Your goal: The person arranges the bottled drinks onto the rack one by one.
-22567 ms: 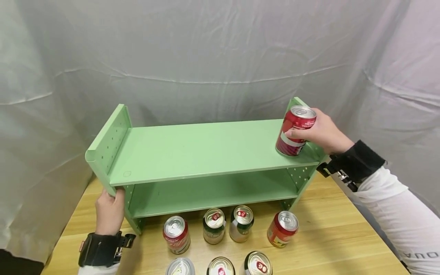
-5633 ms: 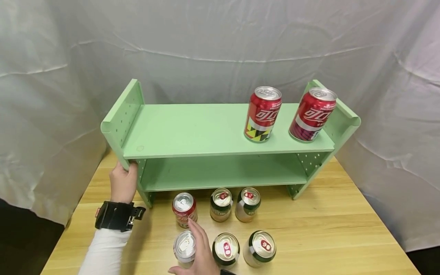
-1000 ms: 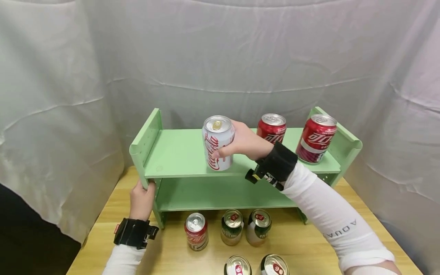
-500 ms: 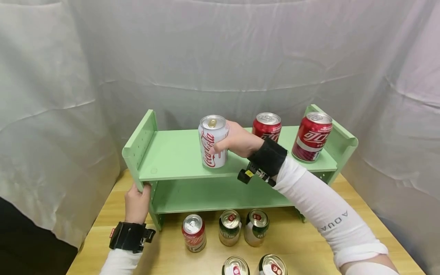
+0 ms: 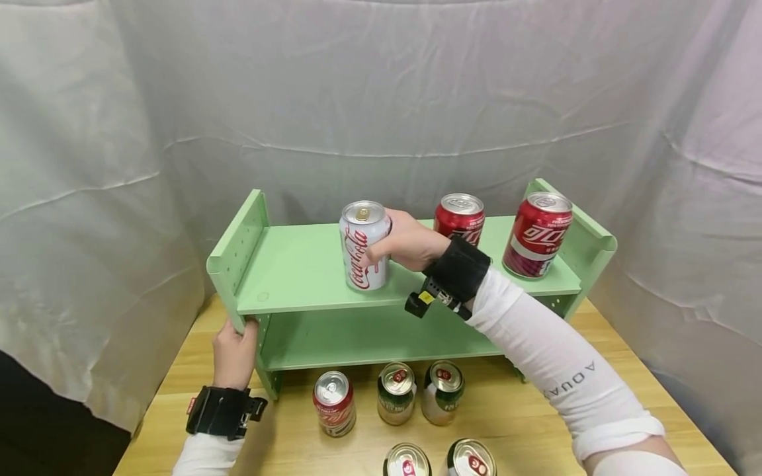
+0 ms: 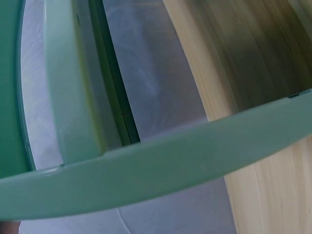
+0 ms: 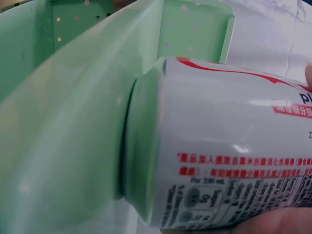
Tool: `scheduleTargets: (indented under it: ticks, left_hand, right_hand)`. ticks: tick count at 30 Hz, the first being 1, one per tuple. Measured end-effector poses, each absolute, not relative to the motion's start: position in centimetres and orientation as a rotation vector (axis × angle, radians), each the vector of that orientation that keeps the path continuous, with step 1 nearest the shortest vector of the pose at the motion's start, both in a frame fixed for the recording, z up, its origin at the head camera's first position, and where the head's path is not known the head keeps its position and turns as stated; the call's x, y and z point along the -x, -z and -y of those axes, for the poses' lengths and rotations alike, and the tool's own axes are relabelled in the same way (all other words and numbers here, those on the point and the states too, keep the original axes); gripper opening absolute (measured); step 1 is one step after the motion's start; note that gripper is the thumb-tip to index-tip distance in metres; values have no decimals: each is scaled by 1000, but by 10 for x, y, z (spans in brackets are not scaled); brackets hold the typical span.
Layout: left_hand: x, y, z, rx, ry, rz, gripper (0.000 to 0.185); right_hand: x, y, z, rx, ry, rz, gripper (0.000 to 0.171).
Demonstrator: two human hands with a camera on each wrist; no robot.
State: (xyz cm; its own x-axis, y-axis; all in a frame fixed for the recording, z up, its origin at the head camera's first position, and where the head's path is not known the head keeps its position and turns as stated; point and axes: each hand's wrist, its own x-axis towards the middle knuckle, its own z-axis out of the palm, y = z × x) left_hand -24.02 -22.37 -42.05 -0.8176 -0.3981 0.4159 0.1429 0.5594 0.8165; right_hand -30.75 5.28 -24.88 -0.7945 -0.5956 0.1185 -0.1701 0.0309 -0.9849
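Observation:
My right hand (image 5: 400, 242) grips a white Coca-Cola can (image 5: 363, 246) that stands upright on the top board of a green two-tier shelf (image 5: 297, 271). In the right wrist view the white can (image 7: 229, 146) fills the frame, its base on the green board (image 7: 58, 136). Two red cans (image 5: 458, 217) (image 5: 537, 234) stand on the same board to the right. My left hand (image 5: 233, 354) holds the shelf's left side panel near its lower front edge. The left wrist view shows only the green panel edge (image 6: 161, 165) close up; the hand itself is out of frame.
On the wooden table (image 5: 536, 410) in front of the shelf stand several cans: a red one (image 5: 334, 402), two green-and-silver ones (image 5: 395, 393) (image 5: 442, 391), and two more at the bottom edge (image 5: 407, 461) (image 5: 471, 459). White cloth hangs behind and at both sides.
My right hand has lowered the white can a little leftward until it stands on the top board. The left hand keeps its hold on the side panel.

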Motion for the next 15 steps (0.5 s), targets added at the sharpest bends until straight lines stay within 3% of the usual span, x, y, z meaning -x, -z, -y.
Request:
scheduleTargets:
  ticks: [15]
  left_hand:
    - [240,419,223,-225,1272,2220,13]
  right_hand:
    - [318,252,-53,775,1828,-1954,77]
